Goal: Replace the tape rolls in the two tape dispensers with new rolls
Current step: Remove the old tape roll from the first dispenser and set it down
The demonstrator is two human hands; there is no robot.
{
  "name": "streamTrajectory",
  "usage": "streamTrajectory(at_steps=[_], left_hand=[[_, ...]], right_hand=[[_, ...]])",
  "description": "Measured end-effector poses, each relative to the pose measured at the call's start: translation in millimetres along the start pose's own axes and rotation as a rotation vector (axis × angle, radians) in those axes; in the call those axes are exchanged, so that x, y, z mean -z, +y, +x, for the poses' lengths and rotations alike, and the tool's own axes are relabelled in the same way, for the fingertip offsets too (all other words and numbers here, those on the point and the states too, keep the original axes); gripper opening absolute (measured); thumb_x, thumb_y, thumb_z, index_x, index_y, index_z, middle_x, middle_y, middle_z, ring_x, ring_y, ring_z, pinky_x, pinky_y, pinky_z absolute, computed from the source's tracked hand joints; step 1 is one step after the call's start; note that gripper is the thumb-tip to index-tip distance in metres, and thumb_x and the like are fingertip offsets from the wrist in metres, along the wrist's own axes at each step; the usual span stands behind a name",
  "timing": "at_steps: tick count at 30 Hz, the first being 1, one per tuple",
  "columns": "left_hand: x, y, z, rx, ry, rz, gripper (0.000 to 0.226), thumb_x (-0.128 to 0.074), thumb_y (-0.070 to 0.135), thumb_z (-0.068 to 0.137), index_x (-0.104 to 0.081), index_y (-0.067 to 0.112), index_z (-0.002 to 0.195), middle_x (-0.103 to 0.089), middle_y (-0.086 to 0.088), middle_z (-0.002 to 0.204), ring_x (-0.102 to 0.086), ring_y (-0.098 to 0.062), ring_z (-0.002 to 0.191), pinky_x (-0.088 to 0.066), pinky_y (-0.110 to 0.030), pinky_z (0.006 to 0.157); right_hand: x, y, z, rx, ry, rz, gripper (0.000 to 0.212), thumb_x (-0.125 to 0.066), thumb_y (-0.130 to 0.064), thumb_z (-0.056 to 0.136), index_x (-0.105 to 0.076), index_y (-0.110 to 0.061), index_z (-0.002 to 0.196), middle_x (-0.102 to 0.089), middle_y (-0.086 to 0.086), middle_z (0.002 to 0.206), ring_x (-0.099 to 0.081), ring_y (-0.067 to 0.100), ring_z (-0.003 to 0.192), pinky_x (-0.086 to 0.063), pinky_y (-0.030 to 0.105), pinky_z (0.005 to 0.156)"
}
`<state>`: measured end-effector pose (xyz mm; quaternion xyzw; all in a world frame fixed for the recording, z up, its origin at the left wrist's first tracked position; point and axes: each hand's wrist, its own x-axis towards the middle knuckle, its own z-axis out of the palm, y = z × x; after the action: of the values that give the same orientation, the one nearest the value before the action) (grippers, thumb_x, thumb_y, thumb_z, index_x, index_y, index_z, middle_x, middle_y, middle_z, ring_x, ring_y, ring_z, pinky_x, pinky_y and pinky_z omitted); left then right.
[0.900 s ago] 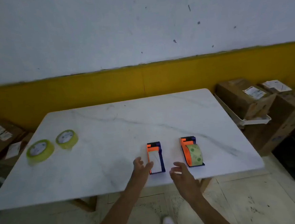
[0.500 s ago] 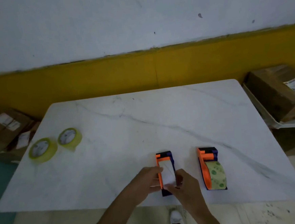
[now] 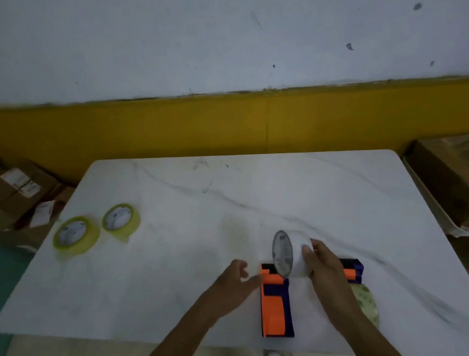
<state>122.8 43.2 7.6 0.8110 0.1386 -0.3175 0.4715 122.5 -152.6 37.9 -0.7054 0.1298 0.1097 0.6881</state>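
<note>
Right hand (image 3: 323, 263) clamps white near-empty tape roll (image 3: 289, 253) above orange-blue plastic dispenser (image 3: 275, 301); left hand (image 3: 233, 283) fingers apart, seemingly touching dispenser's side.

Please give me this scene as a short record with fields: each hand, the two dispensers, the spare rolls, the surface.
right hand: holds white tape roll, lifted above the dispensers
left hand: open, fingers at left dispenser
left dispenser: orange and blue, no roll in it
right dispenser: partly hidden by right arm, greenish roll beside it
spare rolls: two yellow-green rolls, far left, lying flat
surface: white marble table
</note>
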Motion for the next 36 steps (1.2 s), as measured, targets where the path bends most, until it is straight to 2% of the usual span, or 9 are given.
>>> streamTrajectory(at_steps=[3,7,13,19,24,27,30,34,36], left_hand=[[20.5,8.4,8.1,-0.196,-0.012,-0.435,0.084,-0.071,0.053,0.063,-0.039,0.022,0.135,-0.054,0.003,0.117,-0.059,-0.015,0.102,-0.053,-0.035,0.088],[58.7,-8.8,19.7,-0.308,0.185,-0.534,0.026,-0.067,0.022,0.08,-0.058,0.029,0.104,-0.061,-0.009,0.102,-0.065,-0.026,0.095,-0.059,-0.042,0.08],[159.2,-62.3,65.2,-0.172,0.304,-0.513,0.011,-0.062,0.008,0.089,-0.065,0.019,0.09,-0.068,-0.011,0.094,-0.07,-0.026,0.08,-0.062,-0.049,0.073],[268.0,-112.2,119.8,-0.14,0.335,-0.224,0.018,-0.067,0.031,0.081,-0.059,0.021,0.094,-0.069,-0.009,0.1,-0.064,-0.018,0.073,-0.06,-0.037,0.075],[361.8,-147.0,113.6,-0.173,0.435,-0.086,0.035,-0.059,0.036,0.074,-0.061,0.018,0.104,-0.066,-0.005,0.102,-0.066,-0.02,0.089,-0.055,-0.033,0.081],[392.2,-175.4,109.7,-0.242,0.316,0.272,0.056,-0.058,0.044,0.078,-0.055,0.019,0.128,-0.064,-0.003,0.124,-0.062,-0.019,0.11,-0.051,-0.033,0.096],[389.1,-183.6,113.8,-0.321,0.13,0.637,0.066,-0.059,0.03,0.081,-0.04,0.011,0.141,-0.046,-0.011,0.147,-0.043,-0.027,0.134,-0.031,-0.03,0.114],[385.2,-191.2,124.6,-0.355,0.045,1.033,0.06,-0.057,0.006,0.073,-0.047,0.006,0.133,-0.051,-0.017,0.132,-0.046,-0.036,0.124,-0.017,-0.043,0.123],[387.4,-199.7,131.9,-0.422,0.122,1.126,0.044,-0.061,0.005,0.072,-0.064,0.013,0.115,-0.066,-0.012,0.112,-0.06,-0.033,0.108,-0.032,-0.041,0.117]], right_hand=[[-39.3,-6.5,18.2,-0.05,-0.071,0.177,0.023,-0.058,-0.035,0.091,-0.063,-0.012,0.093,-0.061,0.006,0.072,-0.057,0.02,0.069,-0.047,0.037,0.068],[-101.1,-6.2,39.4,-0.058,-0.118,0.141,0.037,-0.063,-0.041,0.087,-0.054,-0.022,0.118,-0.062,0.01,0.088,-0.061,0.021,0.077,-0.052,0.039,0.078],[-193.7,3.0,94.4,0.025,-0.066,-0.215,0.017,-0.053,-0.03,0.095,-0.067,-0.027,0.086,-0.072,0.006,0.087,-0.071,0.021,0.078,-0.062,0.04,0.069],[-300.7,20.2,178.6,-0.106,-0.166,-0.405,0.019,-0.054,-0.016,0.095,-0.065,-0.012,0.08,-0.068,0.022,0.087,-0.069,0.038,0.083,-0.059,0.055,0.076],[-357.4,14.3,232.3,-0.074,-0.066,-0.463,0.023,-0.042,-0.013,0.1,-0.057,0.005,0.1,-0.062,0.029,0.093,-0.063,0.041,0.087,-0.062,0.027,0.055],[-382.2,13.0,243.4,0.002,-0.09,-0.797,0.02,-0.06,-0.004,0.089,-0.063,0.003,0.107,-0.071,0.025,0.101,-0.067,0.04,0.095,-0.058,0.046,0.08],[-396.0,17.0,242.8,-0.018,-0.084,-1.016,0.022,-0.068,-0.008,0.079,-0.067,-0.003,0.1,-0.076,0.015,0.094,-0.07,0.032,0.091,-0.054,0.033,0.076],[-393.7,28.7,244.6,-0.064,0.091,-0.763,0.029,-0.047,-0.021,0.096,-0.067,-0.004,0.082,-0.075,0.018,0.081,-0.07,0.038,0.083,-0.056,0.042,0.081],[-391.3,23.7,239.7,-0.106,0.094,-0.761,0.044,-0.034,-0.032,0.1,-0.065,-0.005,0.084,-0.074,0.02,0.094,-0.067,0.038,0.094,-0.05,0.043,0.091]])
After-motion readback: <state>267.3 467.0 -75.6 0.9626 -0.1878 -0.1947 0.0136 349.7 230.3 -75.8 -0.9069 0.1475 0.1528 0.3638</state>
